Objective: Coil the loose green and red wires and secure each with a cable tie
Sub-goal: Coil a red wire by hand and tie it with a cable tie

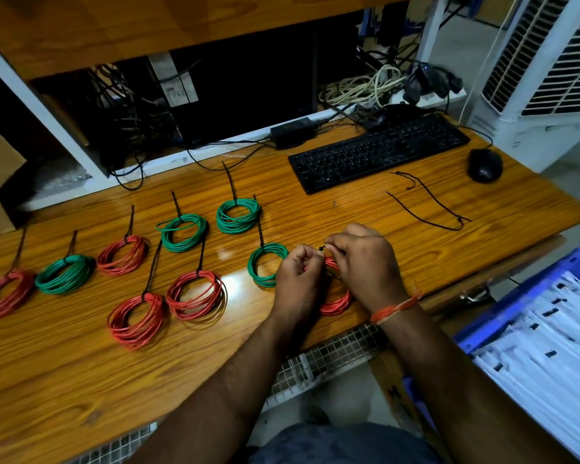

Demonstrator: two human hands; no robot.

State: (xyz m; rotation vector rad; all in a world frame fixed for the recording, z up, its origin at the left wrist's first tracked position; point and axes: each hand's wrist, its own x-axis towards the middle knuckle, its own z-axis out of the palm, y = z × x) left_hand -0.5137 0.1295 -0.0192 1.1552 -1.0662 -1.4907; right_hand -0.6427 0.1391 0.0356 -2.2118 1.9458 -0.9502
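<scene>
Hands | left [297, 272], right [365, 259] both pinch red coil [337, 304] between them

Two hands over a wooden desk [81, 363], left hand [297, 279] and right hand [365, 262] pinching a black cable tie [322, 248] on a red wire coil [337, 304], eight tied red and green coils to the left, black keyboard [379, 152], mouse [485, 165], loose ties [429, 209] behind

black keyboard [379, 152] at back right of wooden desk [81, 363] | black mouse [485, 165] right of it | black power adapter [293, 131] behind | white cable tangle [365, 87] on shelf | blue crate [516, 296] of white packets [549, 346] lower right | white air cooler [549, 61] top right
</scene>
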